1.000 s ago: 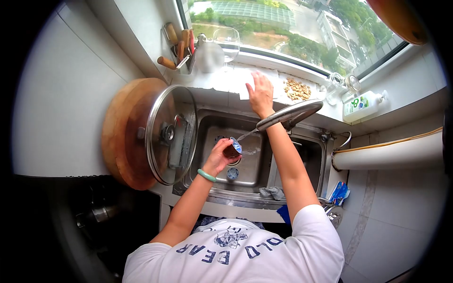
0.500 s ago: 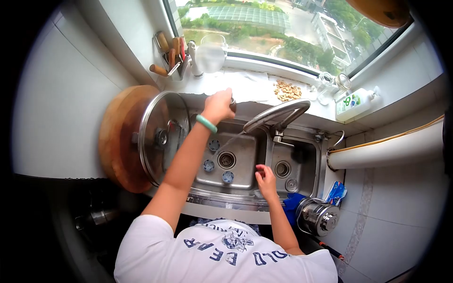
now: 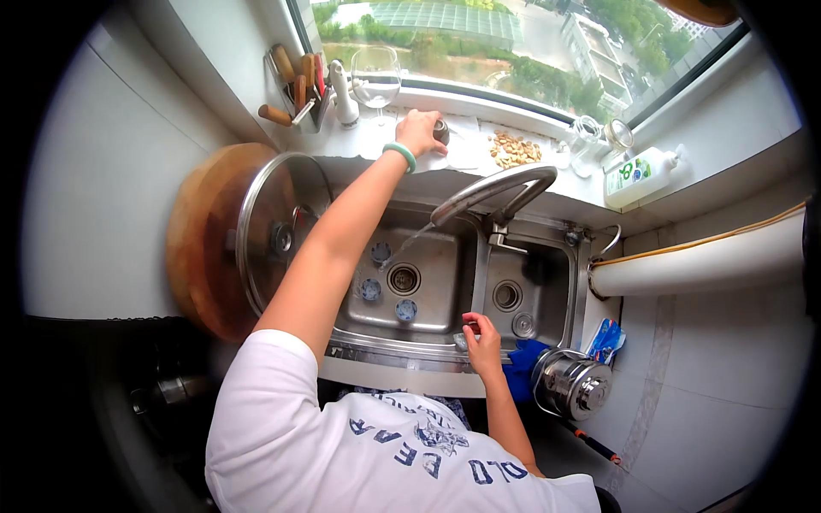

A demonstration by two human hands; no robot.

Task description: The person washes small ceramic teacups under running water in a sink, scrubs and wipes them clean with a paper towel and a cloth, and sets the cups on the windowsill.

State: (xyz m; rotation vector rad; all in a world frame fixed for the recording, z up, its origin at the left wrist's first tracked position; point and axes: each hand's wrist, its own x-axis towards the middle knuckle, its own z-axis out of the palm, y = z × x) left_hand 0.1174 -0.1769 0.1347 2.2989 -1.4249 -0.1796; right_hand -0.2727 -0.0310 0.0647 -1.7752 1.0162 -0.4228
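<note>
My left hand point(image 3: 419, 133) is stretched out over the windowsill, its fingers closed around a small, dark, round vessel point(image 3: 441, 131). A stemmed wine glass point(image 3: 376, 84) stands just left of it. My right hand point(image 3: 483, 338) hovers at the sink's front edge near the divider, fingers loosely bent and apart, with nothing visible in them. Beside its fingertips lies a small greyish thing point(image 3: 461, 342) that I cannot make out. Several small blue-and-white cups point(image 3: 405, 309) sit around the drain in the large basin point(image 3: 440, 272). Water runs into that basin from the curved faucet point(image 3: 479, 192).
A glass lid point(image 3: 281, 232) and round wooden board point(image 3: 192, 248) lean at the left. Knives in a holder point(image 3: 301, 85), shelled nuts point(image 3: 515, 150), glass jars point(image 3: 585, 141) and a soap bottle point(image 3: 640, 178) line the sill. A metal pot point(image 3: 575, 386) stands at right.
My left hand has moved forward and right, carrying the dark vessel further over the sill and uncovering the wine glass. My right hand has drawn back slightly. The view has shifted a little.
</note>
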